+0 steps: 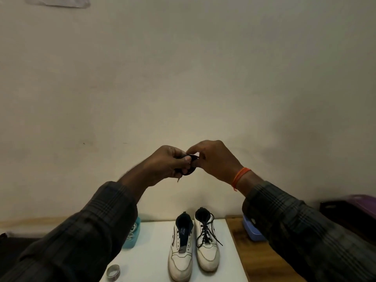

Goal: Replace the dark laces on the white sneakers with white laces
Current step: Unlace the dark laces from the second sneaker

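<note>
Two white sneakers stand side by side on a white board (154, 251). The left sneaker (181, 249) has no lace in its eyelets. The right sneaker (207, 239) still carries a dark lace. High above them, in front of the wall, my left hand (166, 165) and my right hand (215, 159) meet and together hold a bundled dark lace (191, 165). My left hand grips the bundle, with one lace tip hanging below it. My right hand pinches the bundle from the right side. A teal tray (133, 235) at the left holds white laces, partly hidden by my left sleeve.
A metal ring-shaped roll (113, 272) lies on the board's front left. A blue container (252, 231) sits on the wooden table (254, 261) to the right. Dark and purple boxes (350, 210) stand at the far right. A plain wall fills the background.
</note>
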